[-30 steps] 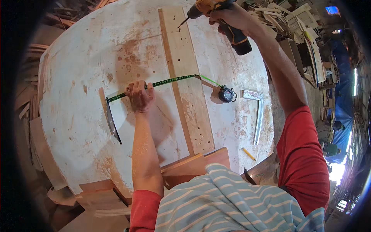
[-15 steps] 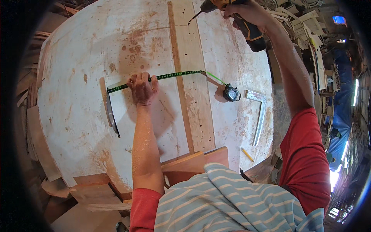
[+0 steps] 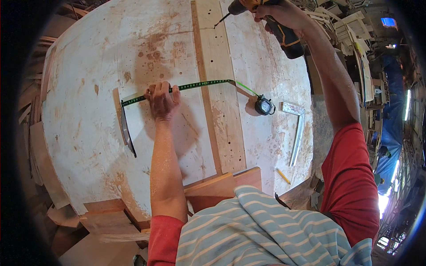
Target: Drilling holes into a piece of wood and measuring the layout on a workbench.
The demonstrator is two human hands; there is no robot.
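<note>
Green tape measure blade (image 3: 186, 86) lies stretched across the white worktop (image 3: 88, 133), long axis running left-right, slightly bowed; its hook end sits left of the fingers, its black case (image 3: 265, 106) well to the right of them, past the plank; left hand (image 3: 162, 100) presses the blade flat, fingers curled down over it, fingertips (image 3: 165, 87) on the far side of the blade, not clenched around anything; long wooden plank (image 3: 219, 84) runs near-far, just right of the left fingers, crossed under the blade; right hand (image 3: 284, 15) wraps tight on the grip of a cordless drill (image 3: 266, 17), yellow and black, bit pointing left and down toward the plank's far end; bit tip seems to touch the wood, hard to be sure at the frame edge; metal square (image 3: 296, 133) lies right of the case; yellow pencil (image 3: 283, 176) near the table's near edge; dark curved blade (image 3: 126, 133) lies just left of the left hand.
</note>
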